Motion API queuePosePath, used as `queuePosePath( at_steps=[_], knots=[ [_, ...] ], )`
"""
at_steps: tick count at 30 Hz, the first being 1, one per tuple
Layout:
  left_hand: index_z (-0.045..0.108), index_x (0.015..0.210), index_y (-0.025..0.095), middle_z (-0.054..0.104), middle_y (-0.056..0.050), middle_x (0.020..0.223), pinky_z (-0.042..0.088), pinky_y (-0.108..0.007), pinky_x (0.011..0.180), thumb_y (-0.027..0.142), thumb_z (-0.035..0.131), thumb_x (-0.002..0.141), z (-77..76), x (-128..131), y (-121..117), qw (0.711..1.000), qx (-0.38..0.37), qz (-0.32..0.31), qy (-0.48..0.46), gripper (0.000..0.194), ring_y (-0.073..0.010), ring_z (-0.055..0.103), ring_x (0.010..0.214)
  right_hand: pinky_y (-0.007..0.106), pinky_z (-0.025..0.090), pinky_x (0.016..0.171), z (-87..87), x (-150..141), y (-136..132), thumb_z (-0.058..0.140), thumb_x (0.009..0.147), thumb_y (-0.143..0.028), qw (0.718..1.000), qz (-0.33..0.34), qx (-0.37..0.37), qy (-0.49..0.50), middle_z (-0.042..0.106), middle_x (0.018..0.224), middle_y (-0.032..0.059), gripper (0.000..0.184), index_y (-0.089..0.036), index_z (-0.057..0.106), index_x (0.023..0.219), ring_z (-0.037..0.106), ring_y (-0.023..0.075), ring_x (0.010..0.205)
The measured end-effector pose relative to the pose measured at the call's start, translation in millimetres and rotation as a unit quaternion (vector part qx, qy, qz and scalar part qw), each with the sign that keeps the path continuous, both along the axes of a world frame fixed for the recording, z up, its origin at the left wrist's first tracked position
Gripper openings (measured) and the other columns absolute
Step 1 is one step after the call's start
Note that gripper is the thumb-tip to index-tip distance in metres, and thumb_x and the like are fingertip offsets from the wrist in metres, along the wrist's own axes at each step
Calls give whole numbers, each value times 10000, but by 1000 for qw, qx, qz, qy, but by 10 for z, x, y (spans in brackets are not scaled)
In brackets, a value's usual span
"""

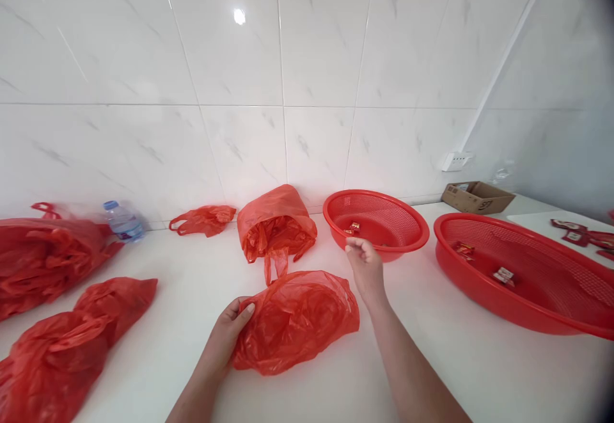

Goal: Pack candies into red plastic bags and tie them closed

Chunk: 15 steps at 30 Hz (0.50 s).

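My left hand (pixel 233 330) grips the left edge of a thin red plastic bag (pixel 297 324), its thumb on top. The bag's mouth gapes towards me over the white table, and its crumpled inside shows no contents. Just past the bag's right edge, my right hand (pixel 367 269) is raised with loosely bent fingers and nothing visible in them. Its fingertips overlap the near rim of a round red basket (pixel 403 247). Inside that basket lie a few small red packets (pixel 354 226). Behind the held bag, a fuller red bag (pixel 275 208) lies with crumpled bags inside.
A larger red basket (pixel 508 311) with small packets stands at right. Beyond it are a cardboard box (pixel 477 198) and dark red wrappers (pixel 575 234). At left lie bulging red bags (pixel 62 352) and a water bottle (pixel 123 221). A flat red bag (pixel 206 219) lies by the tiled wall.
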<state>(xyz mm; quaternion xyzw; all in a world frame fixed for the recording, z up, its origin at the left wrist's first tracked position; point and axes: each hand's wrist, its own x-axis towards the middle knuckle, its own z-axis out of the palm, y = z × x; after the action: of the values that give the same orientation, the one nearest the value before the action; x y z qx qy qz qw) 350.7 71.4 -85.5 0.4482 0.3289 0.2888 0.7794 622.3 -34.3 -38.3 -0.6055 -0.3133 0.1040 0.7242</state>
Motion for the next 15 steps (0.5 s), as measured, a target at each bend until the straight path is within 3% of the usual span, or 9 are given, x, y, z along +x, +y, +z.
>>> queuePosePath(
  at_steps=[1, 3, 6, 9, 15],
  knots=[
    [591, 849, 188, 685, -23, 783, 500, -289, 636, 391, 728, 706, 3, -3, 3, 1000, -3, -5, -2, 283, -181, 654, 683, 354, 429, 917, 85, 98, -34, 584, 801, -345, 996, -47, -17, -79, 595, 1115, 60, 237, -223, 618, 1001, 536, 202, 1056],
    [596, 865, 190, 691, -33, 803, 509, -308, 650, 393, 730, 703, 13, -10, 4, 1000, -8, -13, -5, 292, -197, 662, 705, 387, 372, 990, 190, 325, -105, 536, 827, -310, 954, -122, -91, -259, 562, 1205, 87, 279, -200, 613, 1071, 484, 226, 1152],
    [600, 885, 194, 694, -37, 796, 516, -320, 654, 393, 736, 694, 30, -14, -4, 1000, -17, -17, -2, 308, -215, 671, 714, 462, 360, 983, 158, 622, -217, 501, 845, -296, 866, -116, -247, -418, 595, 1185, 125, 345, -153, 598, 1143, 503, 276, 1135],
    [603, 892, 198, 696, -41, 786, 516, -316, 639, 395, 745, 680, 49, -8, -22, 999, -31, -13, -4, 323, -229, 679, 719, 457, 404, 903, -42, 721, -367, 463, 860, -230, 809, -70, -330, -481, 671, 1028, 101, 328, -160, 610, 1145, 590, 265, 971],
    [618, 974, 211, 710, -51, 816, 520, -305, 623, 411, 754, 663, 118, 16, -74, 999, -34, 17, 13, 394, -232, 684, 722, 390, 437, 831, -400, 499, -715, 423, 882, -148, 772, -32, -350, -529, 654, 1080, 73, 366, -202, 576, 1210, 598, 227, 935]
  ],
)
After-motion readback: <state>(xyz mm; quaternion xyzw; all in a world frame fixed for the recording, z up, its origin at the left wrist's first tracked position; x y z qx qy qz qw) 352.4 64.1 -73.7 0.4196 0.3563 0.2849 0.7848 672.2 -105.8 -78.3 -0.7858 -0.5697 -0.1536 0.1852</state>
